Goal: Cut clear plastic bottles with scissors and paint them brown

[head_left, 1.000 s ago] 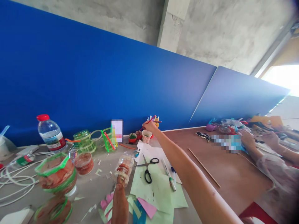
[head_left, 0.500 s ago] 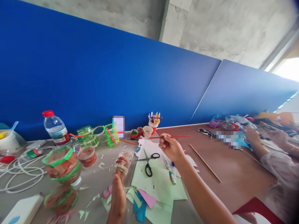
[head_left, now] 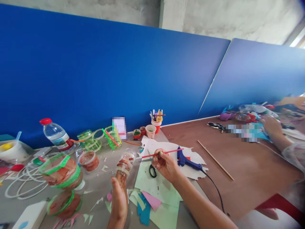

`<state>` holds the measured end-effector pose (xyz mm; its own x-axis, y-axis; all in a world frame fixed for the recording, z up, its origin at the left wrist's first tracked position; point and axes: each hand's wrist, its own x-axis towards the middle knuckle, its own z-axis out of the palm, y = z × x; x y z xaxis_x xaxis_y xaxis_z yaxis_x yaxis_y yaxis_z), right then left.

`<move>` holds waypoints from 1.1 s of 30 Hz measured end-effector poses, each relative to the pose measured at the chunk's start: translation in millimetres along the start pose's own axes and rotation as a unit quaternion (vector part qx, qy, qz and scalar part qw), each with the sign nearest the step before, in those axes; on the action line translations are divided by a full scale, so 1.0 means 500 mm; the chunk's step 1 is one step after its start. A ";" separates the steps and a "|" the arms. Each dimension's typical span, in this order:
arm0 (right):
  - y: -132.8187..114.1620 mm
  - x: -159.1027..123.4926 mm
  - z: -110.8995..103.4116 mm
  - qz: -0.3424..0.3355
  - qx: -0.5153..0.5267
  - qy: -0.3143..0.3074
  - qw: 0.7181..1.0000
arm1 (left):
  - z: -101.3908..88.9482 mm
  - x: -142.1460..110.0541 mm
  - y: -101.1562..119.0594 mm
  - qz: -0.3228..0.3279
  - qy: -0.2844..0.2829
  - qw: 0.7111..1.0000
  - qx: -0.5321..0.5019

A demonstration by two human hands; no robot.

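Note:
My left hand (head_left: 119, 202) holds up a clear plastic bottle piece (head_left: 125, 160) partly painted reddish brown, with its fingers inside it and the thumb outside. My right hand (head_left: 164, 165) pinches a thin red paintbrush (head_left: 173, 150). The brush lies nearly level, its bristles at the side of the bottle piece and seemingly touching it. Below the right hand is a pair of scissors (head_left: 152, 171), largely covered. Beyond that hand a blue glue gun (head_left: 187, 161) rests on white paper. Small paint cups, one holding green (head_left: 137, 134), stand farther back.
Brown-painted containers with green rims (head_left: 62, 173), a water bottle (head_left: 57, 135) and a coiled white cable (head_left: 19, 190) occupy the left. Paper scraps (head_left: 151, 200) lie in front. A wooden stick (head_left: 215, 160) lies to the right, near another person's hand (head_left: 271, 125). A blue partition (head_left: 107, 70) stands behind.
My right hand has moved left and down, bringing the brush tip to the bottle piece. It now covers more of the scissors, and the glue gun has come into sight. The camera view has shifted.

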<state>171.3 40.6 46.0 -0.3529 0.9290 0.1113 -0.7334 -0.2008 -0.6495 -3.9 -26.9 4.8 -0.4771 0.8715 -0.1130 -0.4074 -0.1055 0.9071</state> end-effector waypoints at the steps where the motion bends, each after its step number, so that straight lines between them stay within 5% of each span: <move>1: 0.003 -0.001 -0.001 0.006 0.004 0.002 1.000 | -0.001 0.000 -0.001 -0.007 -0.005 1.000 0.002; 33: 0.025 -0.012 -0.003 -0.018 -0.113 0.032 0.993 | 0.003 -0.010 0.012 -0.012 -0.030 0.999 -0.017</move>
<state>165.5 32.8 36.0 -0.2868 0.9533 0.0945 -0.5930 -0.0991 -0.7991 -2.8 -31.2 11.1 -0.4194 0.9013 -0.1086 -0.4450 -0.0999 0.8899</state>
